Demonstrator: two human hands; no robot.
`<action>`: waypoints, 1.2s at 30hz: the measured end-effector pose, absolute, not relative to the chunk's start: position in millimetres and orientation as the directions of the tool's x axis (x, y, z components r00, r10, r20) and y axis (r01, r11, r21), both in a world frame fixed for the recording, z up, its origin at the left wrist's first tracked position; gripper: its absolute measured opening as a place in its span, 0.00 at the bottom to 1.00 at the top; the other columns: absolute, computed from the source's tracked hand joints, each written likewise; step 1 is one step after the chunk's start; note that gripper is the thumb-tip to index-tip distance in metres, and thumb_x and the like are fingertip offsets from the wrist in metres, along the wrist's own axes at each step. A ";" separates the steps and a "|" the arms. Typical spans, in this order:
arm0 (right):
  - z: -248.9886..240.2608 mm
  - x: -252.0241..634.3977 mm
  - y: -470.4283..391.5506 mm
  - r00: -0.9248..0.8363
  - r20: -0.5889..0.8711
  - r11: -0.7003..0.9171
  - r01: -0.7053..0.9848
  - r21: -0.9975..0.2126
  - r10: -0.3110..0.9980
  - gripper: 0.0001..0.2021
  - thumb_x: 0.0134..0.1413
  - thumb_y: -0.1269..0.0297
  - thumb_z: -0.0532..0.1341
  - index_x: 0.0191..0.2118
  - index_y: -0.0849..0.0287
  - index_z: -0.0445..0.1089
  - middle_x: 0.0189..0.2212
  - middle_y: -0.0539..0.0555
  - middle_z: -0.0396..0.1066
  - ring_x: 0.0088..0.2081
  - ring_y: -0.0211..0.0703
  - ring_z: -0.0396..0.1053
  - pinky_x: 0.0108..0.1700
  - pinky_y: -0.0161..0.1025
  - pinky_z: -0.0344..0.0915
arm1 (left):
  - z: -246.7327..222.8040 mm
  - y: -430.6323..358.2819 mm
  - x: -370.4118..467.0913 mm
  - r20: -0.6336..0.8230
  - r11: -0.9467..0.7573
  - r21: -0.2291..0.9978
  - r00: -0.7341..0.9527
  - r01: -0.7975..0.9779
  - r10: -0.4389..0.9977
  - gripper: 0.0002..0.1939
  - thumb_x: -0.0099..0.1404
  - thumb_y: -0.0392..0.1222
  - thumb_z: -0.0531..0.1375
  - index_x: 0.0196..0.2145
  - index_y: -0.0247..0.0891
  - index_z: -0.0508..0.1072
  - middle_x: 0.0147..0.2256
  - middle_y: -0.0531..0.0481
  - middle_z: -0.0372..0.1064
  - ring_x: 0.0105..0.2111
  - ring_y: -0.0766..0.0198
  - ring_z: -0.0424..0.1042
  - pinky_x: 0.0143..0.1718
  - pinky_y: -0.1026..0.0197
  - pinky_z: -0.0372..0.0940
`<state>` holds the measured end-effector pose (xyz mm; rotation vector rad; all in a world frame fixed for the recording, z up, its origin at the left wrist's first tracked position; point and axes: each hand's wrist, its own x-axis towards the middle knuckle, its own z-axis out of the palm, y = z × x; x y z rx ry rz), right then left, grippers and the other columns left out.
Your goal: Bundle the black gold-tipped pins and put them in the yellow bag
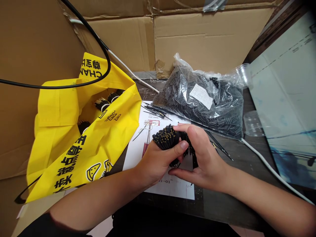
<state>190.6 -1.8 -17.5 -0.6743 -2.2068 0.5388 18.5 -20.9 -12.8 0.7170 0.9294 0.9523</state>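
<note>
A thick bundle of black wires (166, 137) with gold-coloured tips is held over the printed sheet. My left hand (156, 161) is closed around it, the thumb pressed across its side. My right hand (206, 158) curls about the bundle from the right, its index finger touching the top edge and its thumb lower down near the bundle's underside. The far end of the bundle is partly hidden behind the fingers. Loose black wires (156, 112) lie on the paper (182, 189) behind my hands, and a few more wires (219, 146) lie to the right.
At the left stands a yellow bag (98, 154) holding several tied wire bundles (101, 104). A clear bag of short black tubes (182, 95) lies at the back. Clear plastic cups (254, 123) sit at right. A white cable (271, 168) crosses the dark table; cardboard (209, 39) rises behind.
</note>
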 end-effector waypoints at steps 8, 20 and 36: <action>-9.3 194.1 -0.1 -0.567 0.511 0.759 0.405 -0.511 0.646 0.55 0.57 0.53 0.71 0.77 0.49 0.32 0.71 0.64 0.52 0.71 0.62 0.53 0.69 0.64 0.58 | -10.8 -19.1 20.6 -0.340 0.423 0.814 0.265 -0.397 0.902 0.19 0.68 0.51 0.66 0.27 0.36 0.67 0.23 0.54 0.61 0.25 0.70 0.62 0.29 0.64 0.60; -7.4 201.7 4.2 -0.488 0.548 0.731 0.386 -0.563 0.679 0.30 0.61 0.59 0.67 0.67 0.54 0.61 0.61 0.62 0.70 0.63 0.58 0.66 0.64 0.60 0.64 | -4.2 -14.4 12.4 -0.298 0.608 0.618 0.567 -0.499 0.768 0.17 0.68 0.43 0.64 0.26 0.35 0.64 0.20 0.56 0.57 0.21 0.73 0.58 0.25 0.70 0.59; 18.9 234.0 26.4 -0.513 -0.035 0.487 0.832 -0.265 0.858 0.08 0.67 0.65 0.58 0.42 0.56 0.75 0.38 0.53 0.76 0.37 0.47 0.75 0.33 0.43 0.66 | -4.4 18.4 -3.1 -0.382 0.382 0.745 0.120 -0.546 0.916 0.15 0.65 0.40 0.67 0.27 0.35 0.65 0.23 0.57 0.55 0.23 0.74 0.58 0.25 0.69 0.60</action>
